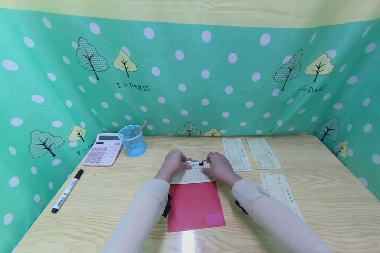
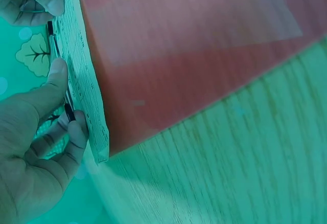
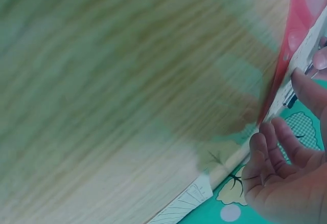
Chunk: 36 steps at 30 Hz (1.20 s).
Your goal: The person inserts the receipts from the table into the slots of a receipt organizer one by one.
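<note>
1. Watching the head feed, I see the red folder (image 1: 194, 203) lying on the wooden table (image 1: 320, 193) between both forearms; I take it as my landmark.
2. My left hand (image 1: 174, 164) is at the folder's far end, toward its left side. Thumb and fingers are drawn together, pinching a slim metal fastener (image 1: 193, 161). On the left wrist feed, I make out a black slider (image 2: 69, 112) right at the fingertips.
3. My right hand (image 1: 220, 167) is at the folder's far right corner. Its thumb rests on the near face of a printed sheet (image 1: 190, 178) while the fingers bend behind the edge, so I read it as clamped on that paper; how firmly, I cannot tell.
4. That sheet spreads across the folder's far end, and the fastener runs along the sheet's far edge, from one hand to the other.
5. Left of the folder, well apart, I have a marker (image 1: 68, 191). Past the folder's far left corner stand a blue cup (image 1: 137, 148) with a pencil (image 1: 142, 127) leaning in it and, just beside, a pink calculator (image 1: 103, 153).
6. Right of the folder lie three more slips (image 1: 236, 156): two beyond its far right corner, one nearer, partly behind the right sleeve (image 1: 266, 207).
7. Behind the folder hangs a green dotted cloth (image 1: 193, 66).
</note>
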Tool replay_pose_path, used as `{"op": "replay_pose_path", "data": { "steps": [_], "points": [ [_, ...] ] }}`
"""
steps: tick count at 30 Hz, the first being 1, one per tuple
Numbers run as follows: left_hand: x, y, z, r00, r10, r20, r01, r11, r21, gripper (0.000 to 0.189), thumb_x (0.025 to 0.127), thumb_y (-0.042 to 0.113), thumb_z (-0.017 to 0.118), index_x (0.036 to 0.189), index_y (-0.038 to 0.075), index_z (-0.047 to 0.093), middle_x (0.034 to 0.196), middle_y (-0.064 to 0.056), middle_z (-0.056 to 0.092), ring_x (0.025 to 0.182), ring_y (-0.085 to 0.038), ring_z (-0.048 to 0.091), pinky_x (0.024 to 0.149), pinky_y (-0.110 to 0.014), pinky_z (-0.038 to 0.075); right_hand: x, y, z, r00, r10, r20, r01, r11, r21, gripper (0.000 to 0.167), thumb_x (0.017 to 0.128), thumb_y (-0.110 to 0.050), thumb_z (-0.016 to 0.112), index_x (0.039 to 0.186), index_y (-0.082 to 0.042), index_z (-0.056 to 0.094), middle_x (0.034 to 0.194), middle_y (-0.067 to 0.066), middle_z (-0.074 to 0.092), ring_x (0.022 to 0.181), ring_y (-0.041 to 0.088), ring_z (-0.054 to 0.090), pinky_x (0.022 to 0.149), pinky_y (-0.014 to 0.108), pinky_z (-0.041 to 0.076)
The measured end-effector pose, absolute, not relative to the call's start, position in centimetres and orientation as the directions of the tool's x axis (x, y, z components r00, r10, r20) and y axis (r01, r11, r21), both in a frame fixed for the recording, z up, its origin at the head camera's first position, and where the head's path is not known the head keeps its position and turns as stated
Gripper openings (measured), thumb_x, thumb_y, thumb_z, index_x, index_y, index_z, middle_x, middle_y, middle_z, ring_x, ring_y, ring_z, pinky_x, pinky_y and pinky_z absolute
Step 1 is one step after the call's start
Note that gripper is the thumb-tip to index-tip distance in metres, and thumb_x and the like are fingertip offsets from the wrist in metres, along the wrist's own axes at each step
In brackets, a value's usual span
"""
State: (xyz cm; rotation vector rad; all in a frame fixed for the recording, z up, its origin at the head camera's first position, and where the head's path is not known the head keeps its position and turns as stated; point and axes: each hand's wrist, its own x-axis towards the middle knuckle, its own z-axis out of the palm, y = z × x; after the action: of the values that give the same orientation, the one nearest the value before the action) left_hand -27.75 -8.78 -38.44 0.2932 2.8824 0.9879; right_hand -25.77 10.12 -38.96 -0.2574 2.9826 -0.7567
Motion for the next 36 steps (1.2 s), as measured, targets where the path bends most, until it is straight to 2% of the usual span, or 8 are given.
{"op": "replay_pose_path", "data": {
  "steps": [7, 12, 20, 28, 32, 36],
  "points": [
    [-27.6, -8.8, -38.4, -0.979, 0.203, -0.008, 0.157, 0.781, 0.604, 0.026, 0.084, 0.015, 0.085, 0.104, -0.001, 0.079, 0.105, -0.013, 0.075, 0.105, -0.029, 0.067, 0.094, -0.041, 0.053, -25.3, 11.3, -38.5, -0.979, -0.201, -0.032, -0.150, 0.820, -0.552, 0.040, 0.087, -0.023, 0.083, 0.118, -0.004, 0.064, 0.099, 0.008, 0.060, 0.087, 0.022, 0.055, 0.078, 0.039, 0.050],
    [-27.8, -8.8, -38.5, -0.981, 0.193, -0.002, 0.154, 0.790, 0.594, 0.025, 0.083, 0.015, 0.086, 0.101, 0.000, 0.080, 0.102, -0.012, 0.075, 0.103, -0.027, 0.067, 0.092, -0.041, 0.052, -25.0, 13.1, -37.7, -0.977, -0.213, -0.016, -0.157, 0.765, -0.625, 0.040, 0.088, -0.018, 0.081, 0.120, -0.002, 0.064, 0.106, 0.011, 0.062, 0.094, 0.025, 0.058, 0.081, 0.040, 0.051],
    [-27.7, -8.8, -38.6, -0.981, 0.192, -0.011, 0.147, 0.784, 0.603, 0.024, 0.083, 0.015, 0.086, 0.101, 0.000, 0.080, 0.103, -0.011, 0.075, 0.103, -0.027, 0.066, 0.092, -0.041, 0.052, -23.9, 16.3, -36.0, -0.970, -0.239, 0.036, -0.200, 0.710, -0.675, 0.039, 0.091, -0.020, 0.077, 0.122, 0.000, 0.063, 0.114, 0.017, 0.063, 0.100, 0.027, 0.058, 0.088, 0.043, 0.050],
    [-27.6, -8.9, -38.6, -0.983, 0.182, -0.011, 0.139, 0.786, 0.603, 0.024, 0.083, 0.015, 0.086, 0.101, 0.001, 0.080, 0.102, -0.010, 0.075, 0.105, -0.027, 0.066, 0.094, -0.041, 0.052, -22.3, 19.8, -34.5, -0.967, -0.235, 0.093, -0.235, 0.696, -0.679, 0.037, 0.093, -0.020, 0.076, 0.122, -0.001, 0.064, 0.117, 0.018, 0.066, 0.103, 0.029, 0.061, 0.085, 0.044, 0.052],
    [-27.7, -8.9, -38.7, -0.983, 0.185, -0.009, 0.143, 0.789, 0.597, 0.024, 0.083, 0.015, 0.086, 0.101, 0.001, 0.080, 0.103, -0.011, 0.075, 0.105, -0.027, 0.066, 0.094, -0.041, 0.052, -21.3, 21.6, -34.0, -0.973, -0.218, 0.076, -0.207, 0.680, -0.703, 0.038, 0.093, -0.023, 0.076, 0.124, -0.004, 0.064, 0.122, 0.018, 0.065, 0.107, 0.030, 0.061, 0.086, 0.042, 0.053],
    [-27.7, -8.7, -38.7, -0.983, 0.184, -0.019, 0.135, 0.785, 0.605, 0.024, 0.084, 0.016, 0.085, 0.102, 0.001, 0.080, 0.106, -0.011, 0.075, 0.108, -0.028, 0.066, 0.096, -0.042, 0.051, -20.2, 23.7, -33.5, -0.978, -0.207, 0.042, -0.170, 0.655, -0.736, 0.047, 0.095, -0.030, 0.074, 0.132, -0.004, 0.061, 0.128, 0.018, 0.062, 0.112, 0.031, 0.060, 0.087, 0.042, 0.053]
  ]
}}
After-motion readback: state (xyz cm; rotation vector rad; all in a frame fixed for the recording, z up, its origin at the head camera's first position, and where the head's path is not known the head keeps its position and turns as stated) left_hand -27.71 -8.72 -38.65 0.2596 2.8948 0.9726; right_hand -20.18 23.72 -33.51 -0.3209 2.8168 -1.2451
